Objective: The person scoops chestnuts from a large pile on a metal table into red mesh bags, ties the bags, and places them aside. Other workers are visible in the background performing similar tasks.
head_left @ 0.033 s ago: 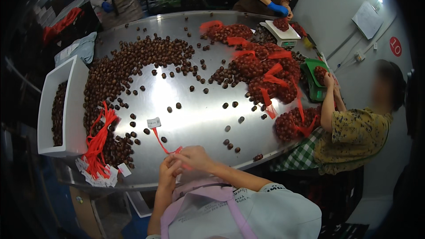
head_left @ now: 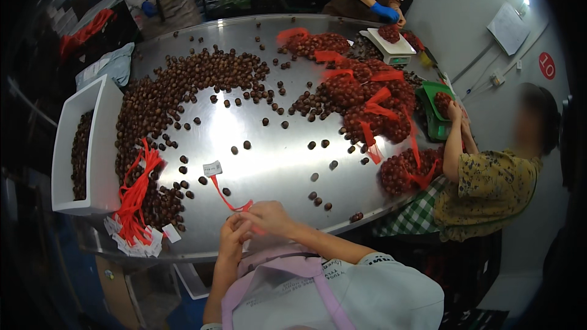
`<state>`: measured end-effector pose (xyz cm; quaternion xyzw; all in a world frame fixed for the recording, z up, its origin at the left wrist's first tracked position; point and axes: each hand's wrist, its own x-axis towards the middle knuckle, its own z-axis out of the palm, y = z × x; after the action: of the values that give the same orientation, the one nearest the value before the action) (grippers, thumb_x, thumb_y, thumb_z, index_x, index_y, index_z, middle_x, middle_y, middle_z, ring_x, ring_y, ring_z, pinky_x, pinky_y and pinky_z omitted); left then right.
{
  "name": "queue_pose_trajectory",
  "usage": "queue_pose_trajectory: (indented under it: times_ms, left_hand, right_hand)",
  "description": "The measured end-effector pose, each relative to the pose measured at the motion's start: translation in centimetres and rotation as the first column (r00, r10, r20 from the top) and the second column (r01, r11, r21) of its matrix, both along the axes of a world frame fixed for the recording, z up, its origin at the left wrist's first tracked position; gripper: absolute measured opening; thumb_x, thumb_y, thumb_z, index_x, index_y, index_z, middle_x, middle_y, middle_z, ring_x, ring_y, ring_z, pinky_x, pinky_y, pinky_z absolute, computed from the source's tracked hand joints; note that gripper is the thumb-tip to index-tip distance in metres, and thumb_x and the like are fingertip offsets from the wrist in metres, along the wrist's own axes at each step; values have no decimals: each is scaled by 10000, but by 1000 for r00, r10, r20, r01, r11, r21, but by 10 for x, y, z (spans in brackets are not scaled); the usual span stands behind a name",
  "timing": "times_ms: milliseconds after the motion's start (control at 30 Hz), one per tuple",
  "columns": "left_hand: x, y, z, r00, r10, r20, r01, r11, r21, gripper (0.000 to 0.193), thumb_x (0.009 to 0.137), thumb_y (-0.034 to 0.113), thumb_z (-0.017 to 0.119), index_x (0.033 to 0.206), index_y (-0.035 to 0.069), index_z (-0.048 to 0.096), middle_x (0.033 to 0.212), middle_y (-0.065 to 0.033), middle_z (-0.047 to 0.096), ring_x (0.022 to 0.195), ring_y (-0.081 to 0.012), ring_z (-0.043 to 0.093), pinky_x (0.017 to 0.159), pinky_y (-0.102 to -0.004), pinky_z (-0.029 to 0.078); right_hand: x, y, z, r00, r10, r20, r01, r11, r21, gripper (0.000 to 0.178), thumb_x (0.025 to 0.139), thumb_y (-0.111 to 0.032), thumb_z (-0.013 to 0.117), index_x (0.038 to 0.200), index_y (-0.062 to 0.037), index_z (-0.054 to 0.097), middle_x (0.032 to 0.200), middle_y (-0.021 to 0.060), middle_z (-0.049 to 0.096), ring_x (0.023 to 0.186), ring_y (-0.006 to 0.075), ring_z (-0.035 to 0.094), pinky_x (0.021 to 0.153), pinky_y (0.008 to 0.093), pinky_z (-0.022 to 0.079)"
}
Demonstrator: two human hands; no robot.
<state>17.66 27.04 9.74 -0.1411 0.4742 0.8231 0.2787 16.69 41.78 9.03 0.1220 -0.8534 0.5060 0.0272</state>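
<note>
Near the table's front edge, my left hand [head_left: 231, 236] and my right hand [head_left: 270, 217] are close together, fingers closed on one empty red mesh bag [head_left: 224, 198]. Its narrow strip runs from my fingers up the steel tabletop to a white tag [head_left: 212, 168] lying flat. A bit of red mesh also shows below my right hand; the rest is hidden by my fingers. Left of my hands lies a bunch of red mesh bags [head_left: 137, 198] with white tags, beside loose round brown nuts [head_left: 162, 208]. A few single nuts lie around the strip.
A white bin [head_left: 105, 146] with brown nuts stands at the left. Filled red mesh bags [head_left: 367, 98] are heaped at the right. Behind them is a white scale [head_left: 396, 55]. A co-worker [head_left: 489, 183] at the right handles a bag in a green scoop pan [head_left: 433, 123]; others stand beyond the table.
</note>
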Motion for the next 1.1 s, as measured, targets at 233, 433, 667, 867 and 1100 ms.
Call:
queue_pose_trajectory:
  times_ms: [233,433,667,867,1100]
  left_hand:
    - [-3,-8,-11,993,-89,-80,73,979,-193,149,810,127,570,905,13,586,668,2,554,535,-63,486,508,-192,410]
    - [-5,-5,-16,985,123,-121,-147,966,-214,181,843,174,534,828,7,603,665,6,551,524,-36,432,465,-182,325]
    - [-2,1,-20,967,146,-207,-209,921,-329,281,868,275,494,712,56,578,539,39,431,441,-38,326,404,-192,239]
    - [-6,8,-16,945,325,32,-318,938,-140,336,878,355,450,680,93,522,588,2,495,540,-90,494,510,-213,425]
    - [-12,-10,-24,898,336,282,-415,861,294,334,892,341,424,659,104,448,575,11,431,518,-87,423,504,-229,369]
  right_hand:
    - [5,-2,-1,919,38,391,75,960,-271,332,840,-292,511,691,-9,598,503,67,473,463,102,407,448,247,333]
    - [2,-1,-1,892,11,452,60,988,-143,341,818,-298,552,674,11,569,512,40,470,484,85,401,470,236,347]
    - [1,-3,-5,915,165,368,25,888,-460,209,805,-205,588,810,-3,534,737,29,556,627,102,513,605,231,429]
    - [-6,-7,-10,757,203,621,582,223,-782,130,843,-159,524,887,-38,531,855,39,565,656,123,543,638,238,459]
    - [-6,9,-18,644,532,550,516,228,-825,117,837,-167,527,808,-55,513,632,-1,454,466,74,390,461,175,367]
